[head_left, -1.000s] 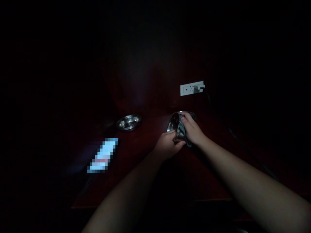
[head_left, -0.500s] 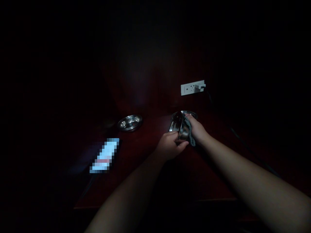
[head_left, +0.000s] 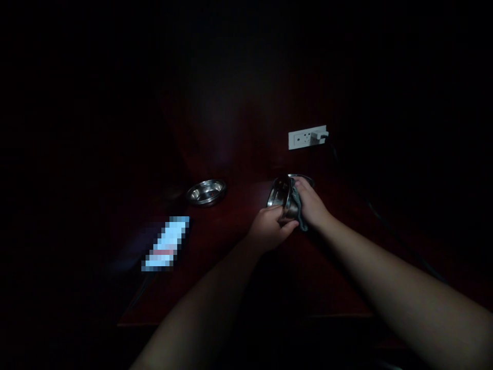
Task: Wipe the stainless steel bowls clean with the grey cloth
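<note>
My left hand (head_left: 269, 226) grips the near rim of a shiny steel bowl (head_left: 276, 196), which is tilted on its side with its opening turned to the left. A grey-green cloth (head_left: 299, 210) is pressed against the bowl's outer side by my right hand (head_left: 311, 204), whose fingers are closed over the cloth. Behind the tilted bowl, the rim of another steel dish (head_left: 306, 179) shows, mostly covered by my hand. Off to the left, a shallow steel bowl (head_left: 207, 193) sits upright with small reddish specks inside.
A lit, pixelated phone-like screen (head_left: 166, 244) is at the left of the dark red table (head_left: 227, 231), whose front edge shows below. On the back wall is a white socket (head_left: 307, 137) with a plug in it. A dark cable (head_left: 400, 244) runs along the right.
My right hand and the cloth have shifted along the outside of the bowl, away from it a little and then back against it. My left hand keeps its hold. The view has moved slightly.
</note>
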